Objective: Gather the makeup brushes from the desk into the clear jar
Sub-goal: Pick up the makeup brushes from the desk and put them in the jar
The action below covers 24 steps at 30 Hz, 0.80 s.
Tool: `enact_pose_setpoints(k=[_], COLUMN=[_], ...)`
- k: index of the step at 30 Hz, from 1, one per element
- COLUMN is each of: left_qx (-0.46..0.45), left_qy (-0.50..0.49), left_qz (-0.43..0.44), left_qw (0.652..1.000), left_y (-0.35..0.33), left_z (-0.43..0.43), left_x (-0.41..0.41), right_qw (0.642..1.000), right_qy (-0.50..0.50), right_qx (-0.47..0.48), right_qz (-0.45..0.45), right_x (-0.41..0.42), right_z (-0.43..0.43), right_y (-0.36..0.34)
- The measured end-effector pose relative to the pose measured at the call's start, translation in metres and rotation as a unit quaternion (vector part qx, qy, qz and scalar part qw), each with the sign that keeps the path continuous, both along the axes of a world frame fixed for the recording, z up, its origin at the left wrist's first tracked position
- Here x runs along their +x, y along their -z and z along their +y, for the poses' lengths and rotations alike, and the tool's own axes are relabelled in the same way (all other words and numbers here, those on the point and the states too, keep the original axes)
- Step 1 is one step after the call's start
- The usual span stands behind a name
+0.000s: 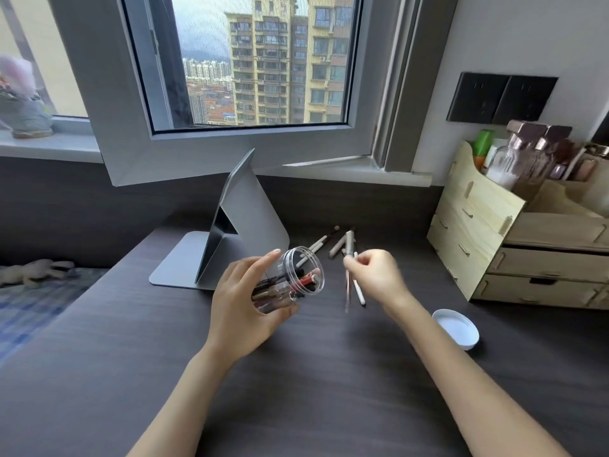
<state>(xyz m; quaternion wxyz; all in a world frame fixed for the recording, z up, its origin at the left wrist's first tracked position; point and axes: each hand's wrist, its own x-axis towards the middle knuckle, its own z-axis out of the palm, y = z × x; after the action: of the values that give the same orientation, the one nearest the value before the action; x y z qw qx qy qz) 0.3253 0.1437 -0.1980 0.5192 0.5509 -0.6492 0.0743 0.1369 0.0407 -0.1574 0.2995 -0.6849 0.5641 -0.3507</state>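
Note:
My left hand grips the clear jar, tilted with its open mouth facing up and to the right above the dark desk. Several pens and brushes lie inside it. My right hand is closed on two thin white-handled brushes, whose ends hang down and look blurred, just right of the jar's mouth. More brushes lie loose on the desk behind both hands.
A folding silver mirror stands behind the jar. The jar's white lid lies upside down at the right. A wooden drawer organiser with cosmetics fills the right side. An open window frame overhangs the desk's back.

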Motion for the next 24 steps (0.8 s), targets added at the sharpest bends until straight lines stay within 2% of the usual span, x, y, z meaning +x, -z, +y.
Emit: enact_pose_setpoints(k=[2, 3, 5, 8, 11, 14, 16, 18, 20, 22, 23, 24], left_qx=[0.0, 0.001, 0.004, -0.002, -0.005, -0.004, -0.005, -0.003, 0.003, 0.003, 0.0, -0.001], left_qy=[-0.003, -0.003, 0.001, 0.005, 0.007, 0.012, 0.014, 0.014, 0.012, 0.007, 0.005, 0.004], left_qz=[0.007, 0.01, 0.012, 0.003, -0.012, -0.017, -0.022, -0.011, 0.018, 0.041, 0.046, 0.051], left_qw=[1.0, 1.0, 1.0, 1.0, 1.0, 1.0, 1.0, 1.0, 1.0, 0.999, 0.999, 0.999], left_y=[0.0, 0.0, 0.0, -0.001, 0.0, 0.002, 0.003, 0.003, 0.002, 0.001, 0.001, 0.0], left_z=[0.0, 0.0, 0.001, 0.002, 0.003, 0.002, 0.002, 0.002, 0.002, 0.002, 0.001, 0.001], left_x=[0.0, -0.001, -0.003, -0.006, -0.007, -0.007, -0.005, -0.004, -0.004, -0.003, -0.002, -0.002], right_qw=[0.978, 0.96, 0.936, 0.944, 0.956, 0.973, 0.968, 0.962, 0.96, 0.964, 0.973, 0.983], right_qy=[-0.033, -0.051, -0.08, -0.111, -0.135, -0.18, -0.209, -0.226, -0.212, -0.131, -0.063, 0.004], right_qx=[0.015, 0.012, -0.009, -0.071, -0.078, -0.11, -0.136, -0.147, -0.135, -0.106, -0.101, -0.101], right_qz=[-0.207, -0.275, -0.343, -0.302, -0.249, -0.097, -0.036, -0.039, -0.12, -0.207, -0.198, -0.152], right_x=[-0.011, -0.016, -0.022, -0.019, -0.006, 0.008, 0.011, 0.011, 0.007, -0.002, -0.007, -0.013], right_z=[0.018, 0.028, 0.046, 0.066, 0.074, 0.079, 0.08, 0.08, 0.075, 0.06, 0.048, 0.034], right_y=[-0.019, -0.027, -0.038, -0.044, -0.038, -0.021, -0.012, -0.009, -0.01, -0.007, -0.003, 0.003])
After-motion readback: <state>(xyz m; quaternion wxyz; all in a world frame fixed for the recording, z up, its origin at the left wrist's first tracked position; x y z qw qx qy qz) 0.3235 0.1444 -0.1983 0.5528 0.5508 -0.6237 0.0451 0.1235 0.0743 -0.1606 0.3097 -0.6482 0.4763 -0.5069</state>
